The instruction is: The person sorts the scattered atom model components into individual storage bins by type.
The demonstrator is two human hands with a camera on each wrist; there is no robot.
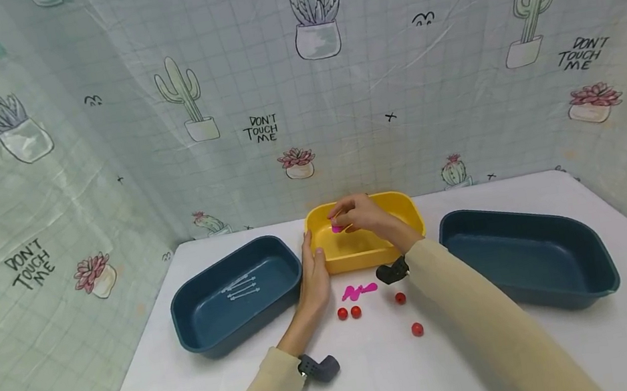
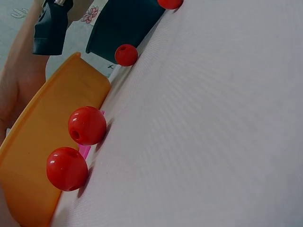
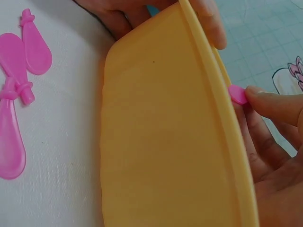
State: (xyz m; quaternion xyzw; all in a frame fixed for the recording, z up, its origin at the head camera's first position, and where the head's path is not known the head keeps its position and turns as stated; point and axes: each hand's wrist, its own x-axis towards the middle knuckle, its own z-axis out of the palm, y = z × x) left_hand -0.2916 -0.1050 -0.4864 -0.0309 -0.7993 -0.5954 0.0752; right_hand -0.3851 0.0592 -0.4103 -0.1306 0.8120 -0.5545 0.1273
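My right hand pinches a pink plastic piece over the yellow container; only its rounded end shows in the right wrist view. At the container's left end, my left hand holds the wall, thumb at the rim and fingers along the outside. Several pink paddle-shaped pieces with ringed necks lie on the table in front of the container. Nearer still are several red beads, a pair side by side and others, one of them a bead beside my right sleeve.
To the left stands a dark blue bin with several pale knobbed sticks in it. Another dark blue bin stands on the right, partly behind my right forearm. A printed curtain hangs behind the white table.
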